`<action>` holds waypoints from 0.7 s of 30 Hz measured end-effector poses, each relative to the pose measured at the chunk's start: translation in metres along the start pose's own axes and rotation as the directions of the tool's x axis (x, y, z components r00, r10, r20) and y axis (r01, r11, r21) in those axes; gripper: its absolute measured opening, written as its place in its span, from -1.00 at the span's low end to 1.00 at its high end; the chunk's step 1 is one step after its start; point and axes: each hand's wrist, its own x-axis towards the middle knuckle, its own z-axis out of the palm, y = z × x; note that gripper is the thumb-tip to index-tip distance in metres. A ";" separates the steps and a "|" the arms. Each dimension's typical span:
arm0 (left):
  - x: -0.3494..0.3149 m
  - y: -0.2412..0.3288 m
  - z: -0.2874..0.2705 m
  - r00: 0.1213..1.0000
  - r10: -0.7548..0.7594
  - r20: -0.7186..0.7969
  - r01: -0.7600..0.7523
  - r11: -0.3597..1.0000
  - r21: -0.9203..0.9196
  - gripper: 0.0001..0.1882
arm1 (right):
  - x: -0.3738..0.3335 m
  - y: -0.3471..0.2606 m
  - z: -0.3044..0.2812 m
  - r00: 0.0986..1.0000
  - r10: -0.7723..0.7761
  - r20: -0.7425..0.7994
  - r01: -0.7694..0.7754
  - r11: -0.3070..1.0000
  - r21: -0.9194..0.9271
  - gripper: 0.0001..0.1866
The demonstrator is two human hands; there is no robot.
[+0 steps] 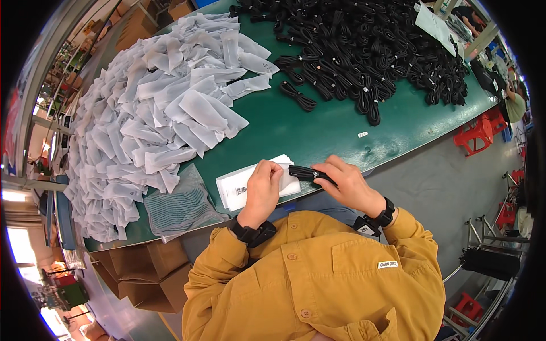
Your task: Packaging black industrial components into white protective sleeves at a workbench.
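The right hand (348,183) has its grip closed around a black cable (305,173), folded into a bundle, fingers above and thumb below. The left hand (264,188) pinches the right end of a white pouch (289,181) between thumb and fingers, with no gap showing. The cable's tip points at that end, right by the left fingertips; whether it is inside, I cannot tell. The pouch is over a stack (230,190) of the same kind at the desk's near edge.

The cable's folded loops could catch on the pouch's thin lip and crease or tear it if pushed at a slant. A light pinch might let the pouch slip, or drag the stack askew and over the edge.

Just left of the stack, a clear bag (181,206) with green stripes hems in that side. Beyond it spreads a heap of white packets (165,105). Across the green desk (310,133) lies a tangled cable pile (364,42), one bundle (297,95) apart in front. Below the desk's left end stands a carton (151,258).
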 end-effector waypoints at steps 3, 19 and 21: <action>0.000 0.002 -0.003 1.000 -0.001 -0.007 0.001 1.000 -0.025 -0.91 | 0.003 0.004 -0.004 0.997 -0.064 0.053 0.065 0.998 -0.020 -0.73; -0.003 0.008 -0.009 0.966 0.259 0.010 -0.259 0.965 0.042 -0.87 | 0.003 0.014 -0.003 0.976 0.077 0.202 -0.119 0.972 0.200 -0.79; -0.004 0.010 -0.009 0.934 0.356 0.044 -0.358 0.929 0.089 -0.83 | 0.005 0.018 -0.003 0.968 0.096 0.230 -0.155 0.954 0.257 -0.79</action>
